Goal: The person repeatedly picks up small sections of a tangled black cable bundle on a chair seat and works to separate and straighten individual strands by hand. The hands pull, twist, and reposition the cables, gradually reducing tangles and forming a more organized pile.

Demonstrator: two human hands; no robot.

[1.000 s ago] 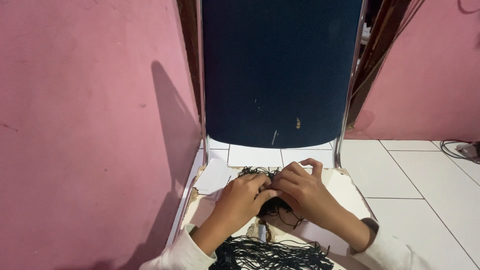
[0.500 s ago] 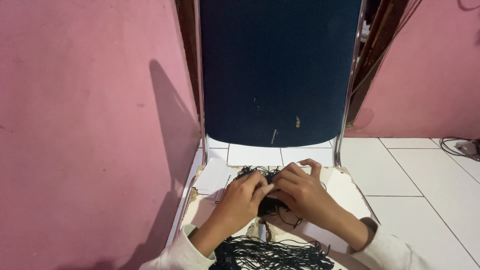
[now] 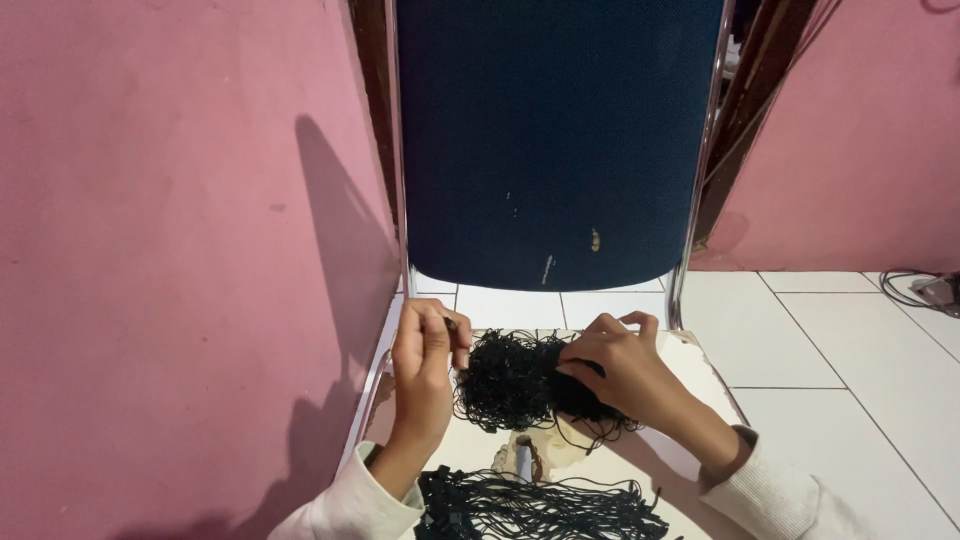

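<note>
Left hand point(image 3: 425, 345) pinching a thin black strand btwn thumb + fingers, at the edge of the tangled black string bundle point(image 3: 515, 378). Right hand point(image 3: 622, 368) clamped on the bundle's right side, fingers curled over it. Bundle sits on chair seat point(image 3: 690, 355), mid-seat. Second string pile point(image 3: 540, 505) nearer the person. Chair backrest point(image 3: 555, 140) dark blue, behind.

The left hand point(image 3: 425, 352) has drawn away leftward from the right hand point(image 3: 622, 372), uncovering the tangled bundle of black strings point(image 3: 512, 380).
</note>
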